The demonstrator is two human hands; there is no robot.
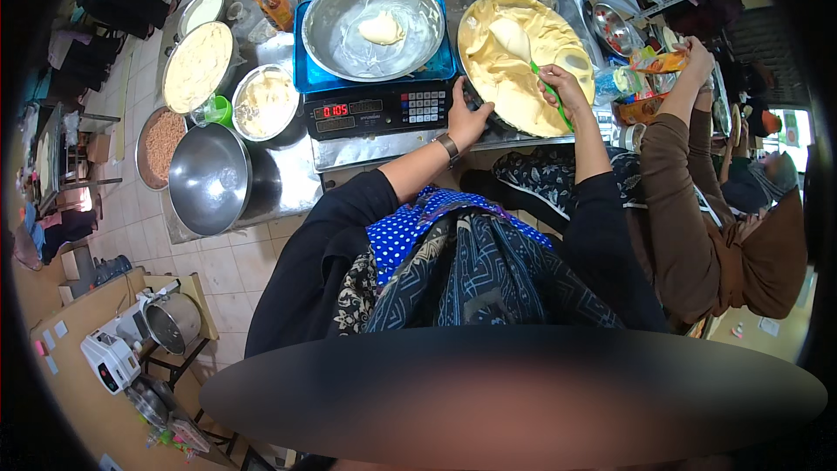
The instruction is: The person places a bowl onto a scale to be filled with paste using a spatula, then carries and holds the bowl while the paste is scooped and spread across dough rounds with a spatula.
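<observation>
My right hand (563, 95) grips the green handle of a spatula (512, 39), whose pale blade rests in yellow batter (523, 88) in a large bowl. Beside that bowl's left rim is my left hand (467, 114), thumb and fingers spread, near the right end of a digital scale (379, 114); whether it touches the bowl is hard to tell. On the scale's blue platform (304, 82) stands a wide metal bowl (318, 55) with a lump of creamy batter (382, 29) inside.
Left on the metal table (281, 173) are an empty steel bowl (209, 176), bowls of batter (198, 67) (265, 103), a green cup (221, 110) and a bowl of brown crumbs (165, 144). A co-worker in brown sleeves (680, 196) handles an orange packet (660, 63) close by on the right.
</observation>
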